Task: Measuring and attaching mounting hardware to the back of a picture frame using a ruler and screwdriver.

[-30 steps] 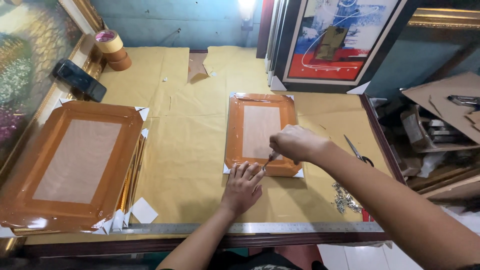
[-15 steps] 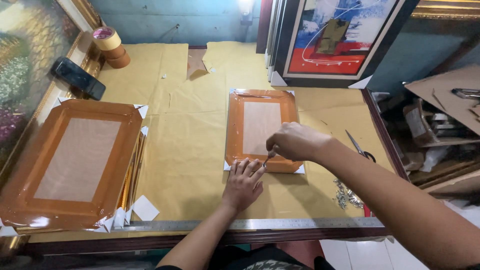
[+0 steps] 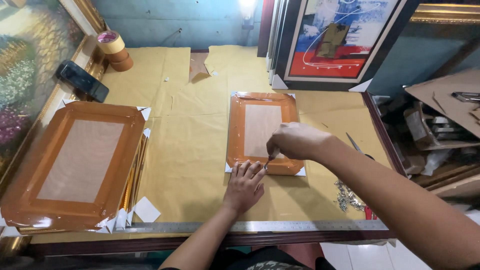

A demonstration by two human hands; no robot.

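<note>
bare brown paper (image 3: pixel 185 150) is lying open between the small frame (image 3: pixel 262 131) and the large frame (image 3: pixel 75 162); scissors (image 3: pixel 357 147) are crowding the right.

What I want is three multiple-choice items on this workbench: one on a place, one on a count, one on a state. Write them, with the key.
1. Where does the dark phone lie?
A. on the small frame
B. beside the scissors
C. at the far left, near the tape rolls

2. How many brown-backed frames lie face down in plain view on the paper?
A. one
B. two
C. four

3. What is the right hand doing?
A. gripping a thin tool whose tip is at the small frame's near edge
B. lying flat and empty
C. lifting a roll of tape

Key: 1 C, the phone sits just below the rolls on the left. 2 B, a large frame on the left and a small frame at the centre. 3 A, the fingers are closed on the tool, beside the flat left hand.
</note>
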